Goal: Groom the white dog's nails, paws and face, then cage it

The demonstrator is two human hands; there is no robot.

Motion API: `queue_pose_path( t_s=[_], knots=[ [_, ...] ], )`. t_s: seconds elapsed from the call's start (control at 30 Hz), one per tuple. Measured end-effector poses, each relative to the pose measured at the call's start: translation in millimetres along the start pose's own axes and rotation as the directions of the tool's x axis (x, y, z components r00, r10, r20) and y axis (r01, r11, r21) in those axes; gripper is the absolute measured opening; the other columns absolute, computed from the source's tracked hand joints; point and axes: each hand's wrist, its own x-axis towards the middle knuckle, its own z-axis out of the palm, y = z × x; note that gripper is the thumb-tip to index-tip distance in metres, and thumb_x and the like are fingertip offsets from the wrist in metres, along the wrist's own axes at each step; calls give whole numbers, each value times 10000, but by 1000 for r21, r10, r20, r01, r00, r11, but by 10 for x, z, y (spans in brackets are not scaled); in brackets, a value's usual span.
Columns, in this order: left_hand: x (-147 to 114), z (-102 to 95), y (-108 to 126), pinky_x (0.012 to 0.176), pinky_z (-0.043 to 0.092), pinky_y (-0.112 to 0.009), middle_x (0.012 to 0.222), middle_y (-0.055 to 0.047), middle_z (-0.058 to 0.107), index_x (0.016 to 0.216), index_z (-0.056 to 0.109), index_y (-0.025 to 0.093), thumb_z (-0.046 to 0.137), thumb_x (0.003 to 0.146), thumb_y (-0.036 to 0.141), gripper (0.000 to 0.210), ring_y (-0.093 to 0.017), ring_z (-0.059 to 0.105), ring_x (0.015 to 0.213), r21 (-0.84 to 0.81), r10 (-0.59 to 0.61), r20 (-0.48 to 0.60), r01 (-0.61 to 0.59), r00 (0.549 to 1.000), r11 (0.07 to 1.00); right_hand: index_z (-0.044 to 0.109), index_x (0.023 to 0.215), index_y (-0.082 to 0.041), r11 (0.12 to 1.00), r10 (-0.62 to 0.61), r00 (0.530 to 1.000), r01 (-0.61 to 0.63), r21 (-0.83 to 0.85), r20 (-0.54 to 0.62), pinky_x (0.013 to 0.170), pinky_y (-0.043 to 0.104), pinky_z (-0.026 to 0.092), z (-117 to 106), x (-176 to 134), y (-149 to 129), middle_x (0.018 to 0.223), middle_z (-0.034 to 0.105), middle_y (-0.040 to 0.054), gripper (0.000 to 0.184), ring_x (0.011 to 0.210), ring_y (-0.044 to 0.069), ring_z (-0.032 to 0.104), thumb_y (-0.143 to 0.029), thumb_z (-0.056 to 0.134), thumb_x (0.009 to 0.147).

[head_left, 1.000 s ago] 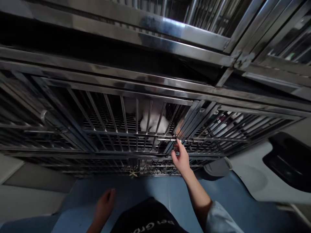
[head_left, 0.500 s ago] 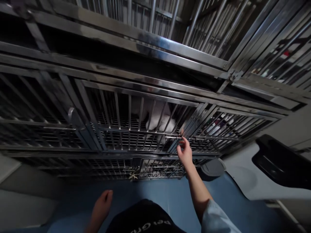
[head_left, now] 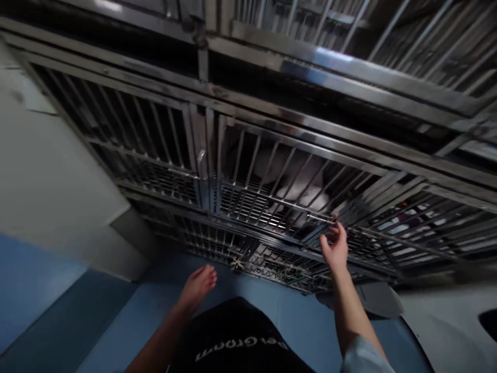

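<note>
My right hand is raised to a metal cage door, its fingers hooked at the end of the sliding door bolt. The thumb stands a little apart from the bent fingers. Behind the bars is an animal with pale fur, its head low near the grid floor; its kind is hard to make out in the dim light. Lower down and to the left, my left hand hangs in front of the cages with its fingers curled in and nothing visible in them.
More barred cages adjoin on both sides, above and below. A pale tie is knotted on a lower cage. A grey bin stands on the blue floor at right. A pale wall closes the left.
The view has swung left, so the cages and both hands sit further right. My right hand stays at the bolt. My left hand has risen slightly, fingers still curled.
</note>
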Motion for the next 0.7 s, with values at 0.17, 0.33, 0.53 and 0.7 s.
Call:
queue_pose_path(
  t_s=[0.17, 0.33, 0.53, 0.7],
  knots=[
    [-628, 334, 497, 677, 511, -266, 857, -134, 718, 864, 682, 88, 525, 920, 187, 193, -168, 681, 737, -221, 54, 297, 14, 953, 975, 375, 1411, -176, 1000, 18, 1000, -18, -25, -20, 677, 357, 514, 2, 33, -17, 1116, 637, 142, 832, 759, 201, 645, -399, 671, 666],
    [-1015, 378, 615, 738, 500, -301, 939, -137, 726, 933, 715, 101, 641, 856, 258, 190, -199, 679, 830, -288, 155, 478, -13, 864, 958, 380, 1413, -190, 999, 30, 1000, -30, -16, -2, 766, 420, 515, -2, 37, -13, 1127, 638, 135, 862, 775, 211, 646, -386, 688, 633],
    [-1172, 299, 606, 728, 470, -309, 982, -112, 702, 970, 723, 143, 737, 773, 395, 320, -208, 645, 869, -317, 150, 729, 135, 668, 939, 355, 1427, -210, 1000, 15, 1000, -15, -24, 21, 788, 437, 526, -11, 79, 104, 1139, 635, 130, 892, 793, 223, 656, -421, 700, 632],
    [-1216, 247, 576, 701, 445, -283, 1014, -100, 680, 1011, 721, 167, 741, 754, 498, 420, -187, 618, 859, -346, 183, 830, 229, 526, 910, 350, 1435, -214, 999, 35, 999, -34, -24, 15, 802, 452, 533, -1, 104, 159, 1182, 634, 139, 919, 825, 250, 669, -446, 704, 620]
  ],
)
